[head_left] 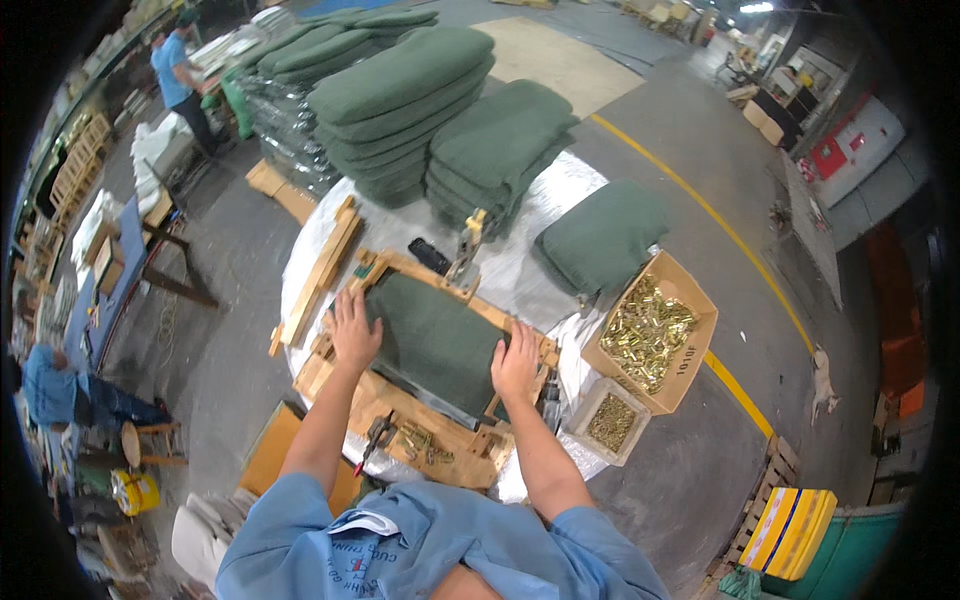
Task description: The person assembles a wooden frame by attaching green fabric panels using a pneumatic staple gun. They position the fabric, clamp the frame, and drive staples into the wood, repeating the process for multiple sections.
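Pressing a green cushion point(435, 340) into a wooden frame point(400, 420) on the table point(530, 270).
Our left hand point(354, 328) lies flat, fingers spread, on the cushion's left end; our right hand point(516, 362) lies open-palmed on its right edge, gripping nothing. Just beside: cardboard box of brass fittings point(648, 332), smaller box point(611, 420). Stacked green cushions point(440, 110) behind.

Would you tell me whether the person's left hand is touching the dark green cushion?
Touching: the head view shows the left hand lying flat on the dark green cushion's left edge.
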`<state>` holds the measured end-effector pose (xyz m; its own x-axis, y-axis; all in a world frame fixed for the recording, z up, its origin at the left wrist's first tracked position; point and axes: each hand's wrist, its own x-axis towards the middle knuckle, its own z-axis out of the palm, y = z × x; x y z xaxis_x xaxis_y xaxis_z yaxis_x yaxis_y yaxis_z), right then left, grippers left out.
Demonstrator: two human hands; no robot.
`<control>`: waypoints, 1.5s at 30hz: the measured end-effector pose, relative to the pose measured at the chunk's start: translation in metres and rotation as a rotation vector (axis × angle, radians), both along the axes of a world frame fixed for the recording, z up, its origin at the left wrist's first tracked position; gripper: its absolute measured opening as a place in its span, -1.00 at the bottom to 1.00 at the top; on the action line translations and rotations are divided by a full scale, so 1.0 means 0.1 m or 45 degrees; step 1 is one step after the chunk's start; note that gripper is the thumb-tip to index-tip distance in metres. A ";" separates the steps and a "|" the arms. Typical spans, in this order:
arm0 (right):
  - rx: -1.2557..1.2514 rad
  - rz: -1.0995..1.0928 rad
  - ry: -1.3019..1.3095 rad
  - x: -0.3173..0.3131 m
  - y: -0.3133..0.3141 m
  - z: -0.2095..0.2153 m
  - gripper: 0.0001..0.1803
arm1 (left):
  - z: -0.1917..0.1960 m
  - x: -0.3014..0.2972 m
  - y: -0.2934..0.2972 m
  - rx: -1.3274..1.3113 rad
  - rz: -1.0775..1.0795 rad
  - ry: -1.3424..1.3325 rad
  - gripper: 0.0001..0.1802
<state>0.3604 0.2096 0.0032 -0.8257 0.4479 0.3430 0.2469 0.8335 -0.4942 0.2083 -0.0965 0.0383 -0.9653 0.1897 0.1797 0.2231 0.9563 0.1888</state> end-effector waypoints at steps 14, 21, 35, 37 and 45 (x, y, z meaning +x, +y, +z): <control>0.079 -0.092 -0.314 -0.02 -0.02 0.08 -0.49 | 0.22 -0.85 0.11 -0.319 -0.218 -0.619 -0.41; 0.067 -0.070 -0.239 -0.18 -0.04 0.19 -0.54 | -0.48 -1.42 0.13 0.599 0.252 0.003 -0.68; -0.007 -0.067 -0.520 -0.11 -0.03 0.24 -0.48 | -0.67 -1.22 0.30 -0.155 0.401 -0.163 -0.45; -0.006 -0.064 -0.534 -0.14 -0.02 0.19 -0.48 | -0.71 -1.29 0.27 -0.118 0.400 -0.181 -0.43; 0.036 -0.075 -0.234 -0.61 0.25 0.08 -0.67 | -0.71 -1.97 0.13 0.216 0.497 -0.711 0.10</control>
